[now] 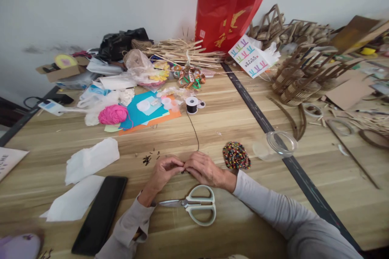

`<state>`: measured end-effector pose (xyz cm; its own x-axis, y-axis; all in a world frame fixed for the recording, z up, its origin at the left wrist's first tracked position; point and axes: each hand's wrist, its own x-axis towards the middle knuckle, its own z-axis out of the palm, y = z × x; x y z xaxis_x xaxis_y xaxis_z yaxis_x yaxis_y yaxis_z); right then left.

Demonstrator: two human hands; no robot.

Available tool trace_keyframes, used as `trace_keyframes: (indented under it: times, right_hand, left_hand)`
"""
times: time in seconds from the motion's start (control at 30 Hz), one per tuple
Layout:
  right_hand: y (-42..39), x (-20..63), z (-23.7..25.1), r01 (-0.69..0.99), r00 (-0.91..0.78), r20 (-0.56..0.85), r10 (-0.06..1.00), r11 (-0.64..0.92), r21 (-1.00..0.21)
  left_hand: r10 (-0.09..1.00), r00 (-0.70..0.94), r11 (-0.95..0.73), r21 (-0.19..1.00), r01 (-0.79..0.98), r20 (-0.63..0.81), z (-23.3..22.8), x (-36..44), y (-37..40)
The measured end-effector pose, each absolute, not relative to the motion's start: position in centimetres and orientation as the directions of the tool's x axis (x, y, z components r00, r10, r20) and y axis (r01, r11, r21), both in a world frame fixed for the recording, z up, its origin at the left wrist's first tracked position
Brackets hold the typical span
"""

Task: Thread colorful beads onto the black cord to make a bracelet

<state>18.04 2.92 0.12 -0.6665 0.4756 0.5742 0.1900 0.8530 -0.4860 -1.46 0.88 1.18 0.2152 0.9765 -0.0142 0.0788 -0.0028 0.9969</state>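
My left hand [164,173] and my right hand [204,168] meet at the middle of the table, both pinched on a thin black cord [194,127]. The cord runs back from my fingers to a white spool [191,105] wound with black. A small dark bit hangs below the fingertips, too small to make out. Scissors [194,204] with pale handles lie just in front of my hands, blades to the left. Short black pieces [147,159] are scattered beyond my left hand. A heap of multicoloured beads [237,155] lies to the right of my right hand.
A black phone-like slab [100,214] and white paper sheets [92,160] lie on the left. Pink yarn [113,114] rests by blue paper [133,109]. A round clear container [281,144] is at right, small woven baskets [300,89] behind it, a red bag [227,12] at the back.
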Motion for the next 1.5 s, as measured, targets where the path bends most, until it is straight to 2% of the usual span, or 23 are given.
trace_keyframes:
  times: [0.33,0.53,0.8,0.93,1.07,1.17,1.5]
  right_hand:
    - [2.9,18.1,0.5,0.21,-0.702,0.53,0.475,0.85,-0.484]
    - [3.3,18.4,1.3,0.239,-0.719,0.52,0.461,0.866,-0.439]
    - [3.2,20.2,3.6,0.342,-0.806,0.32,0.499,0.833,-0.435]
    - [3.1,21.6,4.6,0.39,-0.763,0.276,0.585,0.756,-0.526]
    - [3.0,22.2,5.3,0.418,-0.626,0.31,0.716,0.643,-0.642]
    - [2.7,21.6,5.6,0.414,-0.558,0.28,0.781,0.554,-0.722]
    - [0.9,17.6,5.0,0.317,-0.606,0.12,0.787,0.376,-0.871]
  left_hand:
    - [0.966,0.255,0.008,0.996,0.087,-0.03,0.9,-1.7,1.1]
    - [0.952,0.305,-0.069,0.991,0.116,0.03,1.7,-1.5,0.8]
    - [0.939,0.338,-0.117,0.984,0.136,0.065,2.4,-1.6,0.2]
    - [0.939,0.335,-0.126,0.984,0.124,0.078,2.9,-1.8,-0.1]
    - [0.94,0.329,-0.129,0.987,0.099,0.09,3.0,-1.8,-0.4]
    - [0.938,0.332,-0.137,0.988,0.078,0.104,2.9,-1.6,-0.5]
    - [0.957,0.272,-0.12,0.991,0.053,0.102,2.7,-1.1,-0.8]
